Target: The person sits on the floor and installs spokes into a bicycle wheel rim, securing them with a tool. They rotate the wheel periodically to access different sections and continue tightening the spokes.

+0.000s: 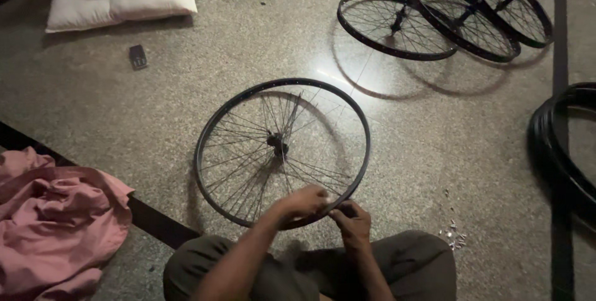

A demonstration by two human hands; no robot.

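- A black spoked bicycle wheel rim (pixel 282 150) is lying nearly flat on the speckled stone floor (pixel 186 102), straight out from the seated person's knees – its near edge is meeting both hands, its hub sitting farther away.
- The left hand (pixel 305 202) is reaching in from the left with the forearm angled across the lap, fingers curled over the near arc of the rim and pressed down on it (whether a small part is pinched there, I cannot tell).
- The right hand (pixel 352 221) is sitting just right of it, almost touching, fingertips bunched against the same stretch of rim – both hands equally close.
- A scatter of small silvery metal pieces (pixel 453 234) is lying near the right knee.
- Three more black spoked wheels (pixel 447 18) are overlapping at far right; a crumpled pink cloth (pixel 56 226) is lying near left, a white pillow (pixel 121 0) far left.
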